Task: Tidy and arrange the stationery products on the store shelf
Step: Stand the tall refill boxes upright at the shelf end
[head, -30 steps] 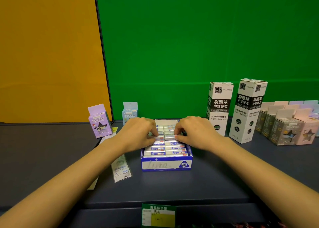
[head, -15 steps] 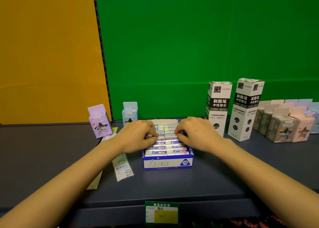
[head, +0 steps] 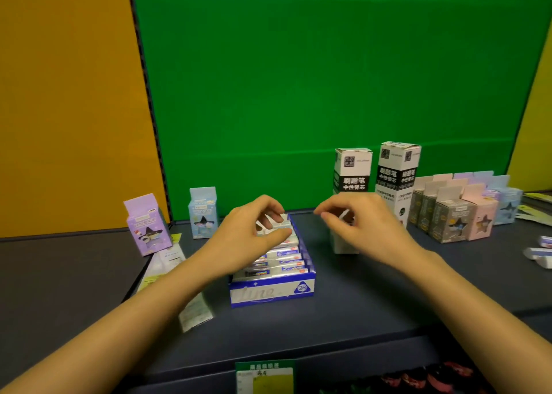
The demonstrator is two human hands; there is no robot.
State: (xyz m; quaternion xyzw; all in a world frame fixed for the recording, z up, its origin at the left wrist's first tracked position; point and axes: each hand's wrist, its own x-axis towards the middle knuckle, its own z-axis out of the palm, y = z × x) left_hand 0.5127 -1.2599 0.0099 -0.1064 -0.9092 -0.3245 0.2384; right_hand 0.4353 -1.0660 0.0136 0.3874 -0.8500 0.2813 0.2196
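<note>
Shelf (head: 364, 307): dark, flat, front edge running across the bottom with a green-and-yellow price label (head: 264, 377) clipped to it. Green back panel (head: 298, 95) behind.

Blue tray (head: 270, 293) sits mid-shelf, set back from the front edge, with a bare strip of shelf before it. Eraser packs (head: 282, 263) lie in it in rows, filling it to the walls.

Left hand (head: 248, 241) is over the rear half of the tray. The fingers curl over a rear eraser pack (head: 273, 225) and the thumb presses its near side, so that pack is pinched.

Right hand (head: 363, 226) hovers to the right of the tray, clear of its wall. The fingers are loosely curled with the thumb near the index. Blurred; I cannot tell whether anything is held.

Right of the tray: 2 tall white-and-black boxes, upright, first (head: 352, 169) partly behind the right hand, second (head: 398, 169) just beside it. Further right, a tight cluster of small grey and pink boxes (head: 452, 223). Open shelf lies between the tray and the first tall box.

Left of the tray: a pale blue box (head: 203, 214) near the back panel, a purple box (head: 148, 229) tilted, well apart from the tray. Loose paper tags (head: 195, 313) lie flat by the tray's left front corner.
</note>
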